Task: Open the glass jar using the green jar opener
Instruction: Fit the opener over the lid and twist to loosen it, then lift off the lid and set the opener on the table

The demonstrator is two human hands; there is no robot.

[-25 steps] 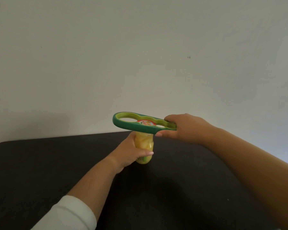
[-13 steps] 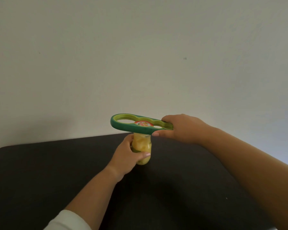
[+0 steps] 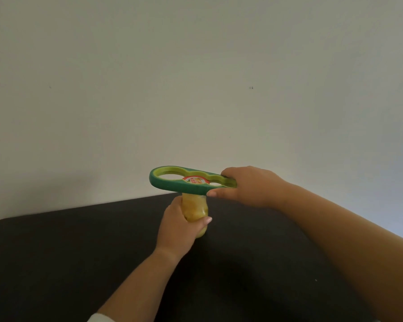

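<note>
A small glass jar [image 3: 196, 209] with yellow contents stands upright on the black table [image 3: 56, 263]. My left hand [image 3: 176, 225] wraps around the jar's body from the left. The green jar opener [image 3: 172, 181], a flat paddle with several round holes, lies level over the jar's top, and the red-rimmed lid [image 3: 196, 180] shows through one middle hole. My right hand [image 3: 249, 185] grips the opener's narrow end on the right. The jar's base is partly hidden by my left hand.
A plain pale wall [image 3: 196, 77] rises right behind the table's far edge [image 3: 102, 204]. The dark tabletop stretches left and right of the jar, with my two forearms reaching across it.
The view has shifted slightly. The opener and both hands have drifted a little to the left and settled lower on the jar; both grips are unchanged.
</note>
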